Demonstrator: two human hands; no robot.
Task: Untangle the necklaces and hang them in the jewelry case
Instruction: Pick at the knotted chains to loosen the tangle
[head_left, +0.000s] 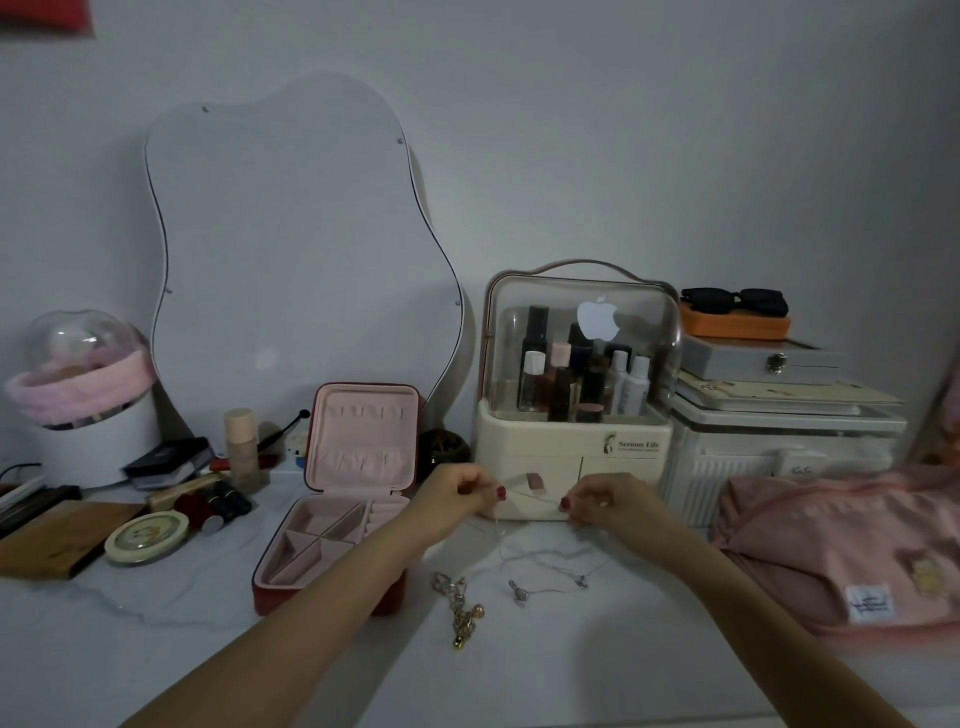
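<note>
My left hand (464, 491) and my right hand (602, 500) are raised above the tabletop, each pinching a thin silver necklace chain (530, 498) stretched between them. More of the fine silver chain trails down onto the table, ending in small pendants (519, 592). A gold charm chain (460, 610) lies loose on the table in front. The red jewelry case (340, 499) stands open to the left of my left hand, its pink lid upright with hooks near the top and its tray holding nothing I can see.
A wavy mirror (291, 249) leans on the wall behind the case. A cream cosmetics organiser (574, 457) sits right behind my hands. A pink pouch (841, 545) lies at the right, and compacts and lipsticks (208, 506) crowd the left.
</note>
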